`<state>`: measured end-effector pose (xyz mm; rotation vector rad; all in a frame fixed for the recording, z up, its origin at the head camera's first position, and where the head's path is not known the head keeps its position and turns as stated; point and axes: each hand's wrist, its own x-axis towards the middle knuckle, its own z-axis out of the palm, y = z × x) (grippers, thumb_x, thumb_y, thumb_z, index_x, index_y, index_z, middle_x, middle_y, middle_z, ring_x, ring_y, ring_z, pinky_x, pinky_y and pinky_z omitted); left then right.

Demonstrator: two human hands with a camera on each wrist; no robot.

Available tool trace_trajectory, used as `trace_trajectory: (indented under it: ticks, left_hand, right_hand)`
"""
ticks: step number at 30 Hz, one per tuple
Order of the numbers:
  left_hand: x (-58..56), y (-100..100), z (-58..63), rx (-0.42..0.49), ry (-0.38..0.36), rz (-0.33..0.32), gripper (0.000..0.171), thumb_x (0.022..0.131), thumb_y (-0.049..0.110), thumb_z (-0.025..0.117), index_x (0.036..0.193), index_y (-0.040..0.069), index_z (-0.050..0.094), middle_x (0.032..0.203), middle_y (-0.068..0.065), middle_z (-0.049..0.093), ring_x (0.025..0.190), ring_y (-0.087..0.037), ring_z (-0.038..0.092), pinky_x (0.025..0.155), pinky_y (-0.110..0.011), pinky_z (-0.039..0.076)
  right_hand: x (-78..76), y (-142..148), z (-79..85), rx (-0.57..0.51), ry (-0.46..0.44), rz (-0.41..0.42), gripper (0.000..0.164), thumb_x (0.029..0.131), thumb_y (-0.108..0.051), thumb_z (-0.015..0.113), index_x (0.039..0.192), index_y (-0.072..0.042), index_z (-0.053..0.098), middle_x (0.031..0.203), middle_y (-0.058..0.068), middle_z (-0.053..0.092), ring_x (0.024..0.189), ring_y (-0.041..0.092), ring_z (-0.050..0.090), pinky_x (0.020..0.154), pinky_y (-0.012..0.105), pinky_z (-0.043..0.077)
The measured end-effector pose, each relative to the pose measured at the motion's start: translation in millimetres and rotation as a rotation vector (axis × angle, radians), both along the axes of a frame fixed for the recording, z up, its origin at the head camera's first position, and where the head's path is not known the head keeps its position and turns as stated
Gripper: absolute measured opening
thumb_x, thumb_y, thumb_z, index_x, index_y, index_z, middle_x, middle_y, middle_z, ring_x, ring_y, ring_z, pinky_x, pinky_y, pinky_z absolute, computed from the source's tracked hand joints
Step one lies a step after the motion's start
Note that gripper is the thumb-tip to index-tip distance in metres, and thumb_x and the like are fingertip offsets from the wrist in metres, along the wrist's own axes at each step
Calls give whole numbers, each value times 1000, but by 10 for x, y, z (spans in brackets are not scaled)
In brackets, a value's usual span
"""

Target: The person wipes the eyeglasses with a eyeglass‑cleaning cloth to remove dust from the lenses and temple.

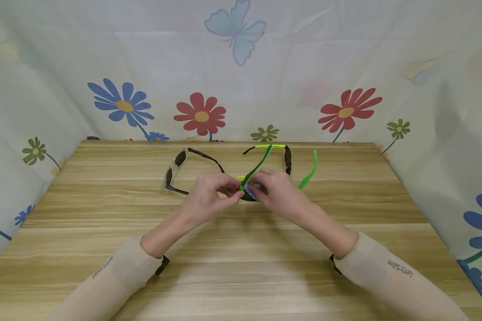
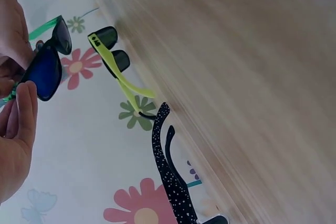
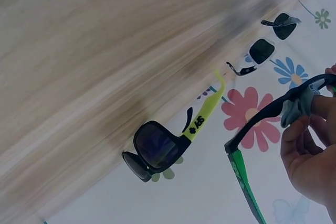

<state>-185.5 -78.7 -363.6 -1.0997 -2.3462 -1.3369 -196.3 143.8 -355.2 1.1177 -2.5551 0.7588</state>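
Both hands are on a pair of sunglasses with green temples and a black front, held up over the table. My left hand (image 1: 209, 194) pinches the frame at one end, beside the hinge of a green speckled temple (image 1: 261, 164). In the left wrist view the sunglasses' dark blue lens (image 2: 44, 74) shows between the fingers. My right hand (image 1: 279, 191) grips a light blue-grey cloth (image 3: 296, 109) against the lens area, its fingers bent round it. The other green temple (image 1: 309, 173) sticks out past the right hand.
Behind the hands, black sunglasses with yellow temples (image 1: 288, 158) rest on the wooden table (image 1: 241, 267). Clear-framed sunglasses (image 1: 174, 167) with dark speckled temples stand to the left. A flower-print curtain (image 1: 152, 53) hangs along the back and sides.
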Motion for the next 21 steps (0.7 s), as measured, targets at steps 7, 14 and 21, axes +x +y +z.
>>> trace_trajectory:
  ticks: [7,14,21]
  left_hand:
    - [6,-3,-17,-8,10,26,9,88,-1,79,97,-1,76,90,-6,74,77,-9,71,70,-22,58]
    - [8,-14,-18,6,1,34,9,89,0,78,98,-1,76,92,-6,74,78,-10,71,71,-23,58]
    - [2,-30,-25,28,-32,45,10,89,0,78,99,-1,77,93,-6,75,78,-10,72,71,-24,58]
  right_hand:
    - [-12,18,4,27,-38,-49,10,91,-4,78,101,-2,76,98,7,71,83,16,70,71,29,58]
    - [-21,35,-4,-58,-76,41,5,90,-2,78,94,-3,74,86,3,69,68,9,59,61,25,52]
    - [-14,40,-7,-104,-128,69,6,90,-2,76,95,-3,73,84,0,68,66,9,56,59,26,50]
